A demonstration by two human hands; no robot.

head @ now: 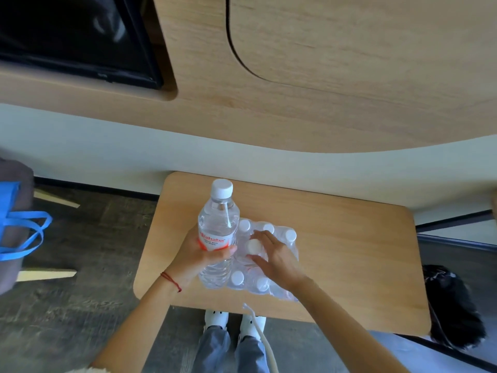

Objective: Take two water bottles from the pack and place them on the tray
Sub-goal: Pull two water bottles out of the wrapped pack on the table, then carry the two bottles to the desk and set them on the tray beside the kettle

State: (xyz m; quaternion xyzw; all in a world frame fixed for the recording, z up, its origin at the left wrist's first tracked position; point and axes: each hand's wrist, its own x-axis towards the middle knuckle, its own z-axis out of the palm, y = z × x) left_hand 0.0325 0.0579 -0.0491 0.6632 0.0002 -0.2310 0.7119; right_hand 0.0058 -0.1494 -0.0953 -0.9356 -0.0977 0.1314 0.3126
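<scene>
I see my left hand point(200, 254) at the centre of the frame, its grip clenched around a water bottle point(218, 232) at the red-lettered label. The bottle is out of the pack, held roughly upright, with its white cap point(222, 187) pointing toward the top of the frame. Just right of it, my right hand point(274, 258) rests on the shrink-wrapped pack of bottles point(265, 265); the fingers curl around one white cap point(252, 246) in the pack's middle, touching it, but I cannot tell whether they really clamp it. The pack lies on the small wooden desk point(349, 251) in the lower middle. A blue bag strap point(25, 235) hangs at the left edge. My white shoes point(216, 317) show below the desk's near edge.
</scene>
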